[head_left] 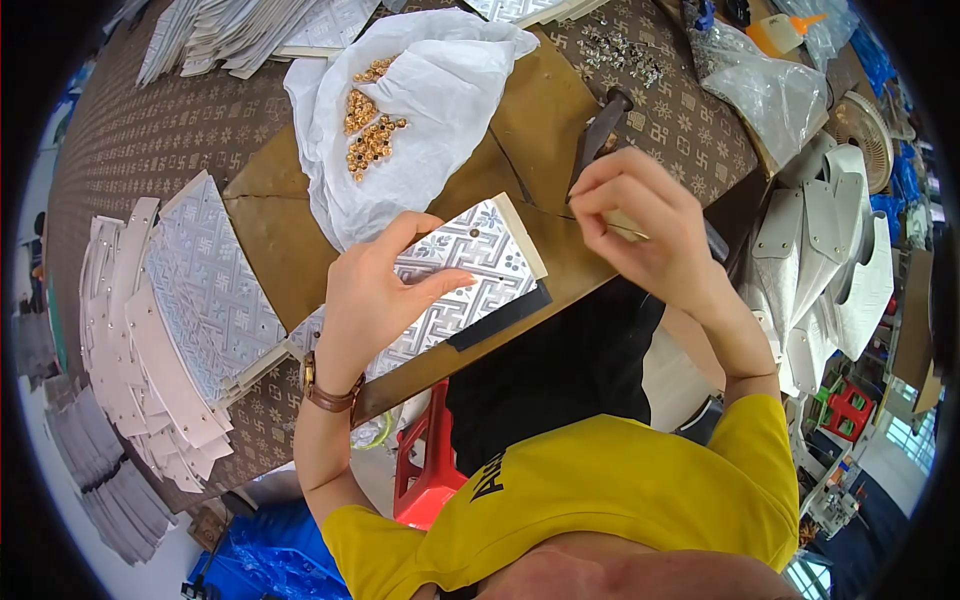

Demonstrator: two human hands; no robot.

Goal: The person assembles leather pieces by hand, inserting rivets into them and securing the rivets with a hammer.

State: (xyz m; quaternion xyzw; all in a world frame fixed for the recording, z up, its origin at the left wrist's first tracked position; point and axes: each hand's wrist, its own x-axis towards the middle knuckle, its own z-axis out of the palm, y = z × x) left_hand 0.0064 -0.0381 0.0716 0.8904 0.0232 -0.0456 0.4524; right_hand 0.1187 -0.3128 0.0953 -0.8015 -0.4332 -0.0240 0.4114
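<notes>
My left hand (365, 290) grips a stiff panel (455, 270) with a grey-blue pattern on white, thumb on top and fingers over the far edge. A small dark hole shows near the panel's upper edge. Under its near side lies a black slab (505, 318). My right hand (645, 225) is raised right of the panel, fingers pinched; a thin brass-coloured piece shows by the palm, and I cannot tell what the fingertips hold. Just beyond them a hammer (603, 122) rests on the brown mat (545, 95). Gold-coloured studs (368, 142) lie on crumpled white wrapping (440, 95).
Silver-coloured small parts (625, 55) are scattered at the back. Patterned panels (205, 285) and pale strips with studs (160, 350) pile up at left, more panels (240, 30) at the back left. White shaped pieces (825, 250) hang at right. A red stool (430, 465) stands below.
</notes>
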